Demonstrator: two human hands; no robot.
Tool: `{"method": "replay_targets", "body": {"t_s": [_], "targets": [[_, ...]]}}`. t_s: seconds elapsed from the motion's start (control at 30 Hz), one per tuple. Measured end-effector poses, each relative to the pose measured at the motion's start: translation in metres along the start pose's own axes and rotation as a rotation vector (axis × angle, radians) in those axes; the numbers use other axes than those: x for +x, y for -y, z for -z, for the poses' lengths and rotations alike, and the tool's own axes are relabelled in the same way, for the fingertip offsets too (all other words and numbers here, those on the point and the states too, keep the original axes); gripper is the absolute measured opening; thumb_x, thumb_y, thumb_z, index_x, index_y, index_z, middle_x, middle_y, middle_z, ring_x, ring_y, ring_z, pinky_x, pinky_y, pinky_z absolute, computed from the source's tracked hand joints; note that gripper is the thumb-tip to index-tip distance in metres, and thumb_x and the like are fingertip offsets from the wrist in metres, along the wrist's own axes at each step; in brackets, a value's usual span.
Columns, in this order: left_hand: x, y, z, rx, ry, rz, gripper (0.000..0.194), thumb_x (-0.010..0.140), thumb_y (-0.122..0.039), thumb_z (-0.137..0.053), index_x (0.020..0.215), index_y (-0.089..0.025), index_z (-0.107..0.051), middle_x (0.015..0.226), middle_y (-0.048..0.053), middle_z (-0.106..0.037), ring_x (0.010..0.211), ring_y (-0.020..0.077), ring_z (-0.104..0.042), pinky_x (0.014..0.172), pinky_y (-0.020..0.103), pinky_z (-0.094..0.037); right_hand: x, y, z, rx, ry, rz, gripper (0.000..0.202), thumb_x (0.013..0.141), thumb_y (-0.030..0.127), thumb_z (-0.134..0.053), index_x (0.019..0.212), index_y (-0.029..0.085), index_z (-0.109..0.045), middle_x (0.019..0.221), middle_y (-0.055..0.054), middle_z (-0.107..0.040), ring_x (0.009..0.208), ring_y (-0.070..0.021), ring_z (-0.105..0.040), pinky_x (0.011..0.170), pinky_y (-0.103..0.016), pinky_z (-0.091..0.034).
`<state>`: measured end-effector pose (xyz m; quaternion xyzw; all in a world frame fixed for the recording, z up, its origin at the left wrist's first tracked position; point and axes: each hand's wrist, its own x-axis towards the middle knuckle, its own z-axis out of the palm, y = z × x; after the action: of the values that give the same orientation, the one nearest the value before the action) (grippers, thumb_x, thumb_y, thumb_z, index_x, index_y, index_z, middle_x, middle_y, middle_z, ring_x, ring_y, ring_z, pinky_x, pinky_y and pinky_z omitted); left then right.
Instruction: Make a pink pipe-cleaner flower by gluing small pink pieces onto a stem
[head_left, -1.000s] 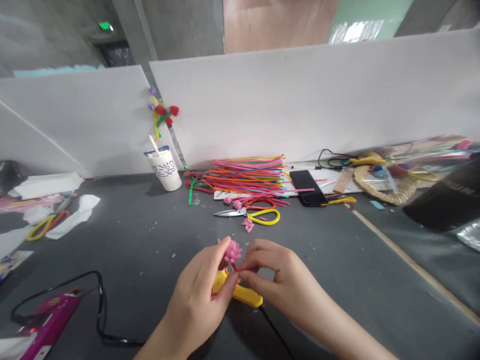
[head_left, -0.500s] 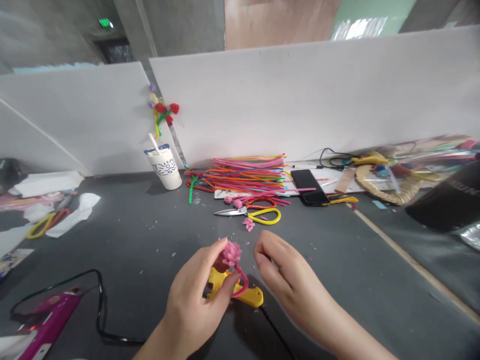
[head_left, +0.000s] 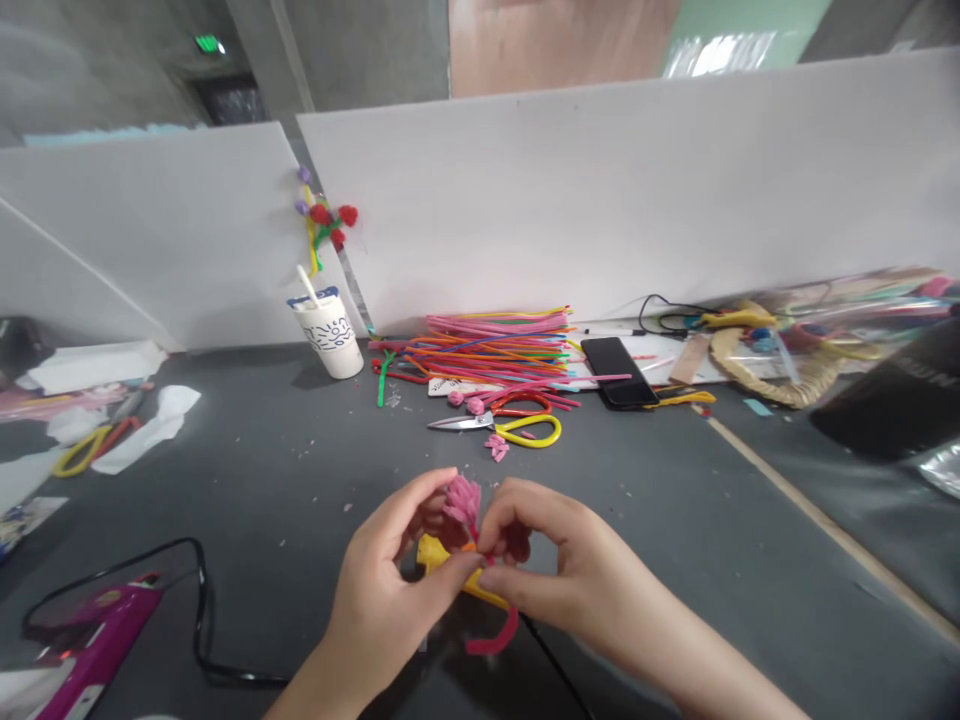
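Observation:
Between my hands is a pink pipe-cleaner flower [head_left: 463,500] with a tufted head and a darker pink stem [head_left: 496,636] that curls below my fingers. My left hand [head_left: 401,565] is closed around it, thumb and fingers pinching just below the head. Thumb and forefinger of my right hand [head_left: 551,550] pinch the stem close to the left thumb. Under both hands lies a yellow glue gun [head_left: 435,552], partly hidden, its black cord running toward me. Beyond them are scissors [head_left: 491,423] with one red and one yellow handle, and short pink snippets [head_left: 496,447].
Behind the scissors lies a bundle of coloured pipe cleaners [head_left: 495,345], beside a black phone [head_left: 619,372]. A white cup [head_left: 330,335] stands at back left. A magenta tool [head_left: 105,640] with a black cord lies at left. A white partition [head_left: 600,190] bounds the table's back.
My right hand has moved left and now grips the stem beside my left hand. The flower's head has tipped, and its stem now hangs lower, curling toward me.

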<state>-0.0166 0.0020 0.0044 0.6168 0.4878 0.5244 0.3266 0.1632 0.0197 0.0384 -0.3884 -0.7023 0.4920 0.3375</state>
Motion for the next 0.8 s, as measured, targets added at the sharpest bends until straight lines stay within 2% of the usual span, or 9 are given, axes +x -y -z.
{"method": "replay_targets", "body": {"t_s": [0.13,0.3,0.47,0.67,0.73,0.8], "targets": [[0.0,-0.003,-0.001,0.059,0.045,0.018,0.047,0.068,-0.012,-0.076,0.112,-0.026,-0.068,0.094,-0.001,-0.076,0.081,0.0149,-0.073,0.076,0.02,-0.059,0.0,-0.001,0.0,0.007,0.046,-0.084,0.017,0.071,0.003,-0.062,0.07,0.019,-0.055,0.073,0.006,-0.055,0.068,-0.0101,-0.049,0.063,-0.019,-0.039],[0.0,-0.004,-0.001,0.106,0.075,-0.016,0.05,0.064,-0.008,-0.075,0.111,-0.025,-0.069,0.096,0.001,-0.077,0.08,0.0176,-0.074,0.074,0.024,-0.061,0.0,-0.005,0.004,0.034,0.139,-0.16,0.011,0.072,0.011,-0.062,0.07,0.019,-0.055,0.068,0.006,-0.055,0.064,-0.0104,-0.047,0.059,-0.02,-0.036],[0.001,-0.003,-0.001,0.083,0.069,-0.015,0.054,0.06,-0.005,-0.076,0.11,-0.026,-0.07,0.097,0.002,-0.077,0.081,0.0184,-0.074,0.073,0.025,-0.061,0.0,-0.007,0.004,0.211,0.188,-0.28,0.011,0.071,0.014,-0.064,0.068,0.017,-0.054,0.062,0.007,-0.052,0.058,-0.0083,-0.044,0.055,-0.019,-0.033],[-0.001,0.0,-0.002,-0.179,0.088,0.146,0.055,0.061,-0.006,-0.081,0.11,-0.028,-0.071,0.096,0.0,-0.077,0.083,0.0161,-0.073,0.074,0.02,-0.059,0.0,-0.01,-0.002,0.623,0.254,-0.288,0.022,0.074,0.024,-0.074,0.068,0.016,-0.054,0.061,0.004,-0.059,0.057,-0.0081,-0.053,0.059,-0.02,-0.041],[-0.001,-0.002,-0.002,-0.299,0.049,0.208,0.05,0.062,-0.009,-0.082,0.107,-0.027,-0.072,0.093,0.0,-0.077,0.082,0.0146,-0.073,0.074,0.018,-0.058,0.002,-0.011,-0.003,0.755,0.252,-0.279,0.027,0.072,0.028,-0.078,0.068,0.015,-0.055,0.062,0.002,-0.064,0.057,-0.0089,-0.057,0.06,-0.021,-0.043],[0.0,-0.004,-0.001,-0.411,-0.014,0.252,0.044,0.063,-0.012,-0.082,0.104,-0.025,-0.073,0.09,0.0,-0.076,0.079,0.0133,-0.071,0.072,0.017,-0.057,0.003,-0.012,-0.004,0.842,0.196,-0.264,0.029,0.07,0.029,-0.081,0.068,0.015,-0.056,0.064,-0.001,-0.068,0.058,-0.0103,-0.061,0.061,-0.022,-0.045]]}}
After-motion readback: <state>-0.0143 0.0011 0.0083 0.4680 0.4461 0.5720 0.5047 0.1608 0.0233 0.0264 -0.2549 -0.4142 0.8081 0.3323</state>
